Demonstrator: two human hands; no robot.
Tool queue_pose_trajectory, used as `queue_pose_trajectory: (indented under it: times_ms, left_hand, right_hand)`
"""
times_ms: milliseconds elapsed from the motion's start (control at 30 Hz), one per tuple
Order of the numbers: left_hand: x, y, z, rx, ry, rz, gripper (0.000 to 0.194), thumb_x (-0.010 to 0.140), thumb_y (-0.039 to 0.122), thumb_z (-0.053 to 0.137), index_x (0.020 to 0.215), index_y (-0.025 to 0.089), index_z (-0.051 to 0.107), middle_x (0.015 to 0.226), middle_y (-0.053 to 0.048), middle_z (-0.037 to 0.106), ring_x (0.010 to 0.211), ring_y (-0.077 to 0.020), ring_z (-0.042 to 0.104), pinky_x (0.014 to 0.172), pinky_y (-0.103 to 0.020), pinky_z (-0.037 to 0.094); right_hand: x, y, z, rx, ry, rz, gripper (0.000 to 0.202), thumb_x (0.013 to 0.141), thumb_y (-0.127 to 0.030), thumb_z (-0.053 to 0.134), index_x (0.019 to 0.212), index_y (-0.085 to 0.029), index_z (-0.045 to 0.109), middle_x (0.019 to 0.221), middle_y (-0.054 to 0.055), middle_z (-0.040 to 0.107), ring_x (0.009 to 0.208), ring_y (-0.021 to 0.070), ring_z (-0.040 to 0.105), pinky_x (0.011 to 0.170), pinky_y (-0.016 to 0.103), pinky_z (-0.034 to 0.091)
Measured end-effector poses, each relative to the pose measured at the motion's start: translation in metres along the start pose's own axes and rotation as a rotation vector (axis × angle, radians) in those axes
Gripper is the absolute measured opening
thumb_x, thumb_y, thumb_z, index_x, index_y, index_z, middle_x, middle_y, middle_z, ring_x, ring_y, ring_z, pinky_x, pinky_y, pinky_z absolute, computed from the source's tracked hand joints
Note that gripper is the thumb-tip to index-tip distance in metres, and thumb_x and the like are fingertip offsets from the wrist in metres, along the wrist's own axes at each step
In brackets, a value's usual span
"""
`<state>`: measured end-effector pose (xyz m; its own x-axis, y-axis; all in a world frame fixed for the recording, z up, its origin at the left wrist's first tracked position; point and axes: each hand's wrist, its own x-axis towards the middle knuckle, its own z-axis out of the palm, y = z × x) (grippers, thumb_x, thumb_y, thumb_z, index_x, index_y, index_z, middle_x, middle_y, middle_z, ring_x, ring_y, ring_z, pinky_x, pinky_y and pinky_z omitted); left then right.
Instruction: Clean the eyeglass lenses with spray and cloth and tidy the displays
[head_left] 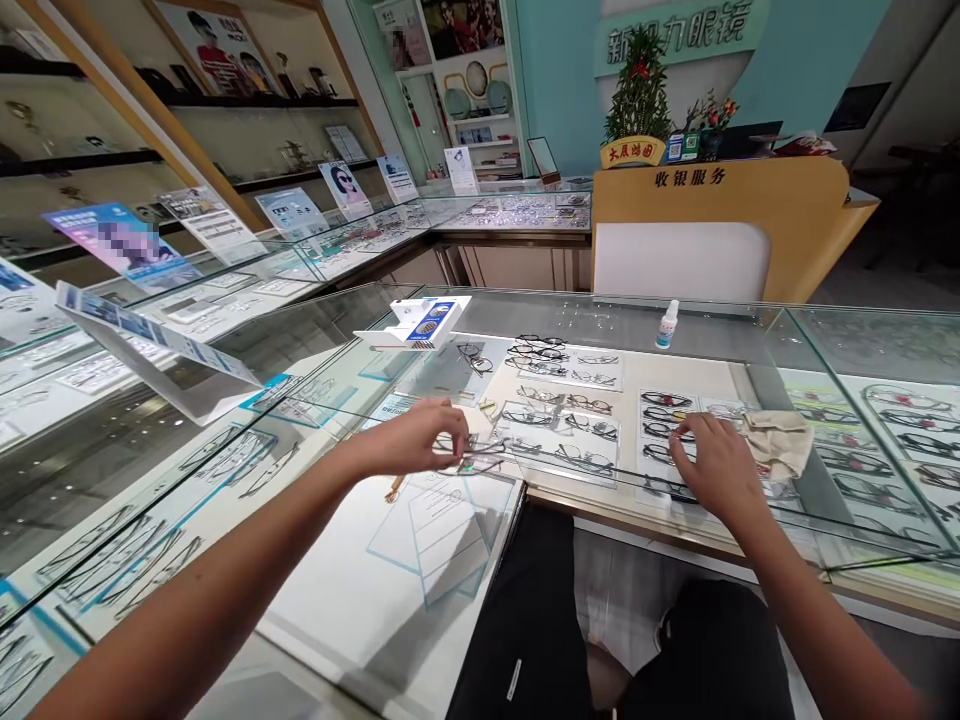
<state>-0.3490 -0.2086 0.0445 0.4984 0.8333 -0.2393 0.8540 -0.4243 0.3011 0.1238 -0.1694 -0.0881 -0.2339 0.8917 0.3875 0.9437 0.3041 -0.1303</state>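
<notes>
My left hand [420,437] is closed, thumb and fingers pinching a pair of eyeglasses [480,449] above the glass counter. Part of the frame is hidden by the fingers. Just below it, another thin dark-rimmed pair [480,467] shows near the counter's edge. My right hand [716,465] hovers over or rests on the glass at the right, fingers bent with a gap between thumb and forefinger and nothing visible in them. Beside it lies a crumpled beige cloth [781,443]. Beneath and around the right hand, rows of dark-framed glasses [664,413] lie on a white tray.
A small white spray bottle [667,325] stands at the counter's back. An open white-and-blue box [420,324] sits further left, near a tilted display stand [157,355]. Glass display cases [315,420] hold several frames. A wooden cashier desk [720,200] stands behind.
</notes>
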Motion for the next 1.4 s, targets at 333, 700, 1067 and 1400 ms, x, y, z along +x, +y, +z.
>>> queue_pose_trajectory:
  times_ms: [333, 700, 1067, 1400]
  left_hand:
    - [-0.04, -0.058, 0.114, -0.004, -0.313, -0.221, 0.006, 0.074, 0.024, 0.083, 0.076, 0.029, 0.079, 0.097, -0.002, 0.078, 0.11, -0.0284, 0.062, 0.111, -0.047, 0.035]
    - [0.032, -0.194, 0.154, 0.221, 0.031, -0.303, 0.01, 0.075, 0.026, 0.08, 0.069, 0.021, 0.073, 0.1, -0.011, 0.076, 0.112, -0.0356, 0.058, 0.101, -0.049, 0.033]
    - [0.078, -0.234, 0.18, 0.255, 0.192, -0.228, 0.019, 0.085, 0.022, 0.061, 0.071, 0.02, 0.074, 0.112, -0.015, 0.077, 0.115, -0.0349, 0.053, 0.099, -0.051, 0.033]
    - [0.078, -0.245, 0.187, 0.226, 0.239, -0.163, 0.021, 0.085, 0.026, 0.058, 0.074, 0.021, 0.075, 0.113, -0.017, 0.076, 0.117, -0.038, 0.055, 0.104, -0.056, 0.034]
  right_hand:
    - [-0.002, 0.005, 0.002, 0.013, -0.008, -0.011, 0.019, 0.104, -0.038, 0.05, 0.108, -0.021, 0.059, 0.113, 0.013, 0.072, 0.107, 0.0349, 0.062, 0.091, 0.046, 0.046]
    - [-0.002, 0.008, 0.002, 0.006, -0.004, -0.012, 0.022, 0.104, -0.041, 0.048, 0.108, -0.022, 0.059, 0.117, 0.013, 0.071, 0.108, 0.0356, 0.063, 0.095, 0.048, 0.046]
    - [-0.003, 0.007, -0.003, -0.016, -0.022, -0.015, 0.025, 0.103, -0.043, 0.046, 0.11, -0.022, 0.058, 0.12, 0.015, 0.071, 0.115, 0.0374, 0.063, 0.098, 0.049, 0.046]
    - [-0.004, 0.008, -0.005, -0.039, -0.034, -0.013, 0.026, 0.103, -0.045, 0.046, 0.11, -0.023, 0.058, 0.128, 0.015, 0.071, 0.12, 0.0385, 0.064, 0.098, 0.049, 0.047]
